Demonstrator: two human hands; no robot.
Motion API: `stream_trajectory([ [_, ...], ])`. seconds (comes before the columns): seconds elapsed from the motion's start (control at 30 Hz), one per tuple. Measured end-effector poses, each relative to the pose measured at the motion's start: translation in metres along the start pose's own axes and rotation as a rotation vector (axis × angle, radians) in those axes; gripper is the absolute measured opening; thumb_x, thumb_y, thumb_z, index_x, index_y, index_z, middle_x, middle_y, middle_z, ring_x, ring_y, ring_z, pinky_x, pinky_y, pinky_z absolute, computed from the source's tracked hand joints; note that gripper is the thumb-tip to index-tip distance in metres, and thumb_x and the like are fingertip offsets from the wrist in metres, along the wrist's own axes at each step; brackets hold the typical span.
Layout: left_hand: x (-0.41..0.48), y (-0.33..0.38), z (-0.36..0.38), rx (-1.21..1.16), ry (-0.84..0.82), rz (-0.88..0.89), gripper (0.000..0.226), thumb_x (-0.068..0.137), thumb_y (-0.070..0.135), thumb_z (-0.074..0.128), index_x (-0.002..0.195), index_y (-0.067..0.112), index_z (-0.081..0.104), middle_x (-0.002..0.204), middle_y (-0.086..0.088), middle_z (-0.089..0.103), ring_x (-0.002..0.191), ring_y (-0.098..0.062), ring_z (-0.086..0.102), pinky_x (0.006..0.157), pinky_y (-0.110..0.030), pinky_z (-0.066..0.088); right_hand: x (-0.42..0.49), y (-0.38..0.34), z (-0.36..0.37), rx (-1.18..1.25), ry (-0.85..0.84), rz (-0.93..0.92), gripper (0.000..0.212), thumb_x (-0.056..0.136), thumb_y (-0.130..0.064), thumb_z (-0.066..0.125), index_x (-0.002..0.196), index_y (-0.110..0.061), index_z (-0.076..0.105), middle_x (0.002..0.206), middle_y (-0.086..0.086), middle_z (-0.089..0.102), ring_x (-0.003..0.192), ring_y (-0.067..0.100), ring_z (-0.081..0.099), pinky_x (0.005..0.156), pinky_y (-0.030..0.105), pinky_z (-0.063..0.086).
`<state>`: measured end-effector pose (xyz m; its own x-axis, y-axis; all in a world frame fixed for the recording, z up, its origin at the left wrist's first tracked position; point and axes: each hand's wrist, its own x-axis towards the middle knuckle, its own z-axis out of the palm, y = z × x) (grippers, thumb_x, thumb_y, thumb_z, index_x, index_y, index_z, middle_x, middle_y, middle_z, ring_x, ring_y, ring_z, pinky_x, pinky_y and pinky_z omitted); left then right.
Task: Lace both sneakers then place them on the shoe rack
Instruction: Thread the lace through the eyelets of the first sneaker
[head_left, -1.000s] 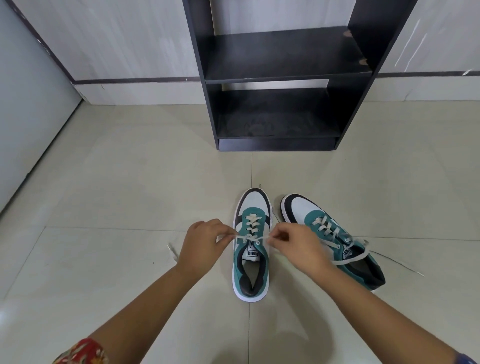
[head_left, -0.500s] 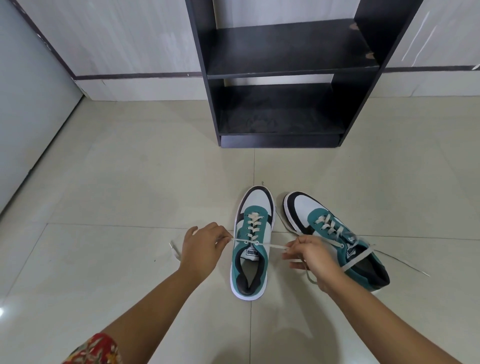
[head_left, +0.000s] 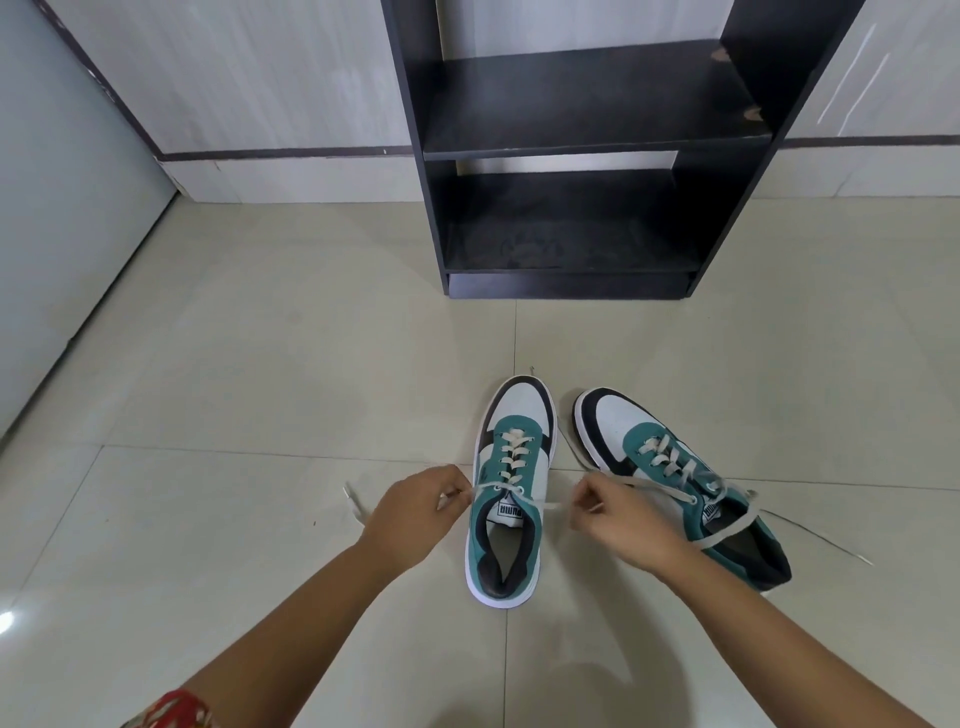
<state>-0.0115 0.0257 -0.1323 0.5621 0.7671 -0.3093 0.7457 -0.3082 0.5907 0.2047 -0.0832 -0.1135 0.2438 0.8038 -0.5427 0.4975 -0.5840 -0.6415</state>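
My left hand (head_left: 415, 512) and right hand (head_left: 615, 519) each pinch a lace end (head_left: 545, 506) on the near sneaker (head_left: 511, 488); I should pull evenly outward.

Glossy floor tiles (head_left: 260, 364) are reflecting light; the matt dark shoe rack (head_left: 582, 98) is showing chipped laminate; sneakers' (head_left: 511, 467) laces are looking woven.

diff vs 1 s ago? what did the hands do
Both hands drew apart sideways from the tongue of the teal-and-white sneaker on the left, pulling its cream lace taut. Left hand and right hand each still pinch a lace end. The second teal sneaker, black shoe rack and tiled floor are unchanged.
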Motion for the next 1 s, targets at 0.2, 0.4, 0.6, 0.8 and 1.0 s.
stream_trajectory([
  [0.2,0.000,0.015,-0.008,-0.017,-0.043,0.027,0.024,0.095,0.033,0.041,0.082,0.017,0.054,0.066,0.003,0.054,0.067,-0.017,0.052,0.064,-0.034,0.041,0.000,-0.025,0.007,-0.335,0.050,-0.335,0.018,0.085,-0.041,0.059,0.095,-0.026,0.057,0.080,-0.010,0.064,0.077,0.011,0.059,0.068,0.028,0.043],
  [0.4,0.003,0.006,-0.005,-0.300,-0.090,-0.092,0.029,0.096,0.020,0.039,0.071,0.026,0.053,0.075,0.001,0.056,0.069,-0.016,0.049,0.070,-0.035,0.041,0.002,-0.014,0.007,-0.332,0.005,-0.294,0.015,0.096,-0.029,0.042,0.084,-0.021,0.044,0.085,-0.005,0.051,0.081,0.017,0.049,0.066,0.028,0.037],
  [0.6,0.003,0.005,0.001,-0.385,-0.084,-0.173,0.030,0.097,0.020,0.038,0.071,0.021,0.053,0.074,-0.002,0.056,0.063,-0.018,0.047,0.069,-0.036,0.039,0.002,-0.011,0.018,-0.230,-0.017,-0.222,0.011,0.097,-0.028,0.042,0.091,-0.019,0.046,0.084,-0.004,0.057,0.072,0.014,0.050,0.053,0.016,0.030],
  [0.8,0.002,0.020,-0.018,-0.820,0.020,-0.283,0.043,0.099,0.031,0.036,0.071,0.016,0.064,0.082,0.002,0.065,0.052,-0.011,0.051,0.074,-0.031,0.035,-0.003,-0.017,0.001,0.202,-0.047,-0.228,0.030,0.096,-0.023,0.047,0.069,-0.016,0.057,0.061,-0.012,0.051,0.057,-0.001,0.045,0.065,0.020,0.037],
  [1.0,-0.001,0.043,-0.033,-1.036,0.038,-0.198,0.042,0.099,0.030,0.036,0.063,0.012,0.051,0.095,-0.006,0.075,0.049,-0.016,0.040,0.072,-0.033,0.043,-0.006,-0.045,0.001,0.672,-0.102,-0.234,0.033,0.100,-0.023,0.037,0.089,-0.001,0.060,0.091,-0.014,0.071,0.093,-0.008,0.062,0.085,0.002,0.041],
])
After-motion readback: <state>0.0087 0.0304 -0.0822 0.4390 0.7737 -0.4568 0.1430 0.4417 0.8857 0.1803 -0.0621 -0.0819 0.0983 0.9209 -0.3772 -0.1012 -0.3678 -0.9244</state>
